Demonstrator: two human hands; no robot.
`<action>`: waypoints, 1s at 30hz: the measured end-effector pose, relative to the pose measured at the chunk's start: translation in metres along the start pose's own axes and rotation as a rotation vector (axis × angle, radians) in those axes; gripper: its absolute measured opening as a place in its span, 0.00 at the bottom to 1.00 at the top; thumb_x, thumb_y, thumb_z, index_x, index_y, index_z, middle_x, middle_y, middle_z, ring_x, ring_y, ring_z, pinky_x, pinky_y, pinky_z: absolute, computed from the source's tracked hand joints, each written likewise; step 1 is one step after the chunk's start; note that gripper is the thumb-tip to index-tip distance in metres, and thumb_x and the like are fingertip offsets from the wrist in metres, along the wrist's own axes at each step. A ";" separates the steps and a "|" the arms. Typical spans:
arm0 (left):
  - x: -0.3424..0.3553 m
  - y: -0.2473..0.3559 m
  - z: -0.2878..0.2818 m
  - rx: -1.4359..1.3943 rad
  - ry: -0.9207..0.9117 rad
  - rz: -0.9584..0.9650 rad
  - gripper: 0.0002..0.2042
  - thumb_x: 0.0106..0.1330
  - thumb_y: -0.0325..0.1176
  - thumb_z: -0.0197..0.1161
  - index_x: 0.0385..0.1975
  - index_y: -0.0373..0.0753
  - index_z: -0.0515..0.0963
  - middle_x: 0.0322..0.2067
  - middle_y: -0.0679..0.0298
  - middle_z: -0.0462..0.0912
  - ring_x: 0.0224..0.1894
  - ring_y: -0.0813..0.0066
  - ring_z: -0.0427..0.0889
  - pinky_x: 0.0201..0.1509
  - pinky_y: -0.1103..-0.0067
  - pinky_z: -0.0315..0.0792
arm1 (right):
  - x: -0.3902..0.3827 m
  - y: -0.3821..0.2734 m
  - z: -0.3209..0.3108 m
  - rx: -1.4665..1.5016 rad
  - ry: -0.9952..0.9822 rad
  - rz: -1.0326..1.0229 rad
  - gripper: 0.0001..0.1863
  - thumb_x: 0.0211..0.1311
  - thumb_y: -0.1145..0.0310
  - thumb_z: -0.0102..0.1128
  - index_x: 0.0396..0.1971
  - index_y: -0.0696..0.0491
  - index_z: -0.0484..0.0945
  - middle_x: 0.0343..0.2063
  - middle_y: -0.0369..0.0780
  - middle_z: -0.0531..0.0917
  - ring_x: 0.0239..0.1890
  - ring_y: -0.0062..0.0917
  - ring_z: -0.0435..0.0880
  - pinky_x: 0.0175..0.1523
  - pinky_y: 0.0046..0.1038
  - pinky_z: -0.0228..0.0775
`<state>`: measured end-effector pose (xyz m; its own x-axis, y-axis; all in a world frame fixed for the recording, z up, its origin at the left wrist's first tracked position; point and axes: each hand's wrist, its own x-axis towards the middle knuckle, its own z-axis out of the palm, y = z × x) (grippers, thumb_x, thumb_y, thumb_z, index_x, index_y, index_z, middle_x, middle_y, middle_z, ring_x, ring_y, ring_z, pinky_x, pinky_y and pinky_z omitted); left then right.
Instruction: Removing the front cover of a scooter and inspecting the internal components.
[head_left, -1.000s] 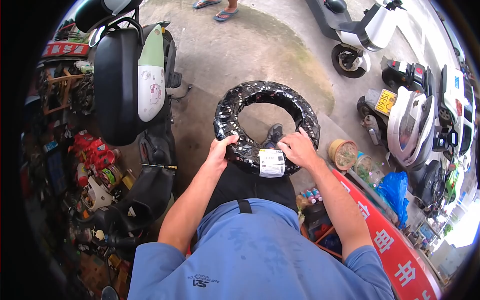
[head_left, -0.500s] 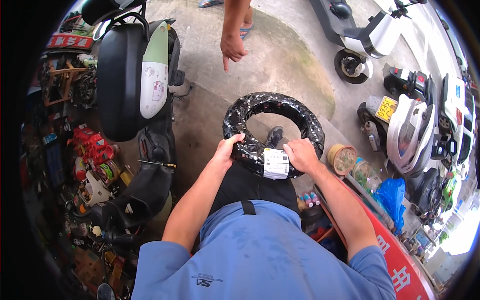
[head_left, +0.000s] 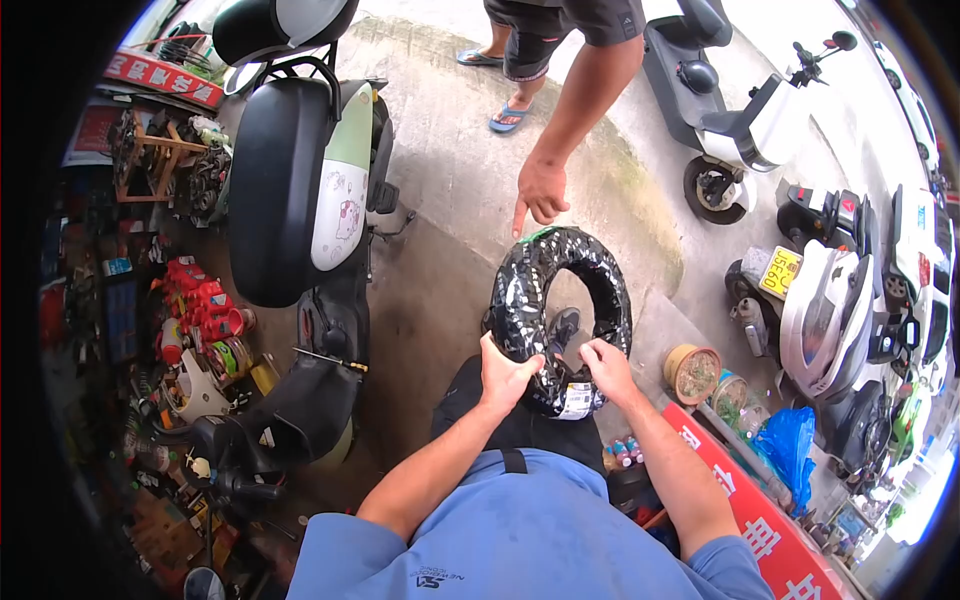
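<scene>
A tire (head_left: 520,290) wrapped in shiny black plastic is held up in front of my thighs, its ring tilted. A white label (head_left: 578,400) sits on its near side, partly turned from view. My left hand (head_left: 508,375) grips the lower left of the ring, thumb on the wrapping. On the lower right, my right hand (head_left: 608,368) closes round the ring, with its fingertips at the inner edge. Another person's hand (head_left: 541,192) points a finger down just beyond the tire's far edge, close to a green strip (head_left: 540,236) there.
On the left stands a scooter (head_left: 283,190) with a black seat, beside crowded shelves of parts. More scooters (head_left: 830,300) are parked at the right. Near my right arm are a round pot (head_left: 692,373), a blue plastic bag (head_left: 787,450) and a red sign board (head_left: 750,510).
The tire has tilted and turned, showing more of its side and less of the label. The other person has leaned in, their pointing hand now nearer the tire.
</scene>
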<state>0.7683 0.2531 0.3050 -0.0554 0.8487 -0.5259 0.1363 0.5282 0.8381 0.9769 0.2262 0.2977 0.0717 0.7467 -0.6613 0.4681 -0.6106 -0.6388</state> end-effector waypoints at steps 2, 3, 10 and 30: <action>-0.011 0.013 0.005 0.174 0.023 0.080 0.39 0.40 0.31 0.73 0.52 0.30 0.56 0.45 0.53 0.70 0.48 0.64 0.72 0.56 0.72 0.65 | 0.027 -0.028 0.005 0.677 0.011 0.194 0.27 0.63 0.48 0.48 0.46 0.59 0.72 0.43 0.44 0.80 0.44 0.30 0.78 0.49 0.35 0.68; -0.017 0.018 0.003 0.224 0.029 0.088 0.40 0.40 0.32 0.73 0.53 0.30 0.56 0.45 0.52 0.70 0.49 0.62 0.72 0.56 0.71 0.65 | 0.038 -0.053 0.005 0.895 -0.042 0.215 0.31 0.62 0.45 0.48 0.49 0.59 0.69 0.46 0.45 0.78 0.46 0.32 0.77 0.51 0.38 0.67; -0.028 0.026 -0.003 0.468 -0.022 0.204 0.41 0.39 0.33 0.74 0.53 0.30 0.56 0.47 0.47 0.65 0.52 0.51 0.67 0.58 0.67 0.63 | 0.065 -0.105 0.013 1.439 -0.038 0.224 0.18 0.62 0.55 0.54 0.43 0.54 0.76 0.36 0.40 0.82 0.37 0.27 0.82 0.45 0.34 0.74; 0.027 0.061 0.007 -0.049 -0.630 0.169 0.32 0.43 0.24 0.71 0.51 0.34 0.64 0.45 0.58 0.73 0.49 0.69 0.73 0.56 0.75 0.65 | 0.008 -0.050 0.008 1.227 -0.143 0.019 0.36 0.38 0.77 0.66 0.54 0.56 0.66 0.47 0.39 0.77 0.50 0.27 0.76 0.58 0.30 0.66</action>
<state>0.7816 0.3077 0.3410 0.5549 0.7511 -0.3578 0.0459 0.4018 0.9146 0.9469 0.2606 0.3206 -0.0640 0.7467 -0.6621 -0.6730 -0.5222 -0.5239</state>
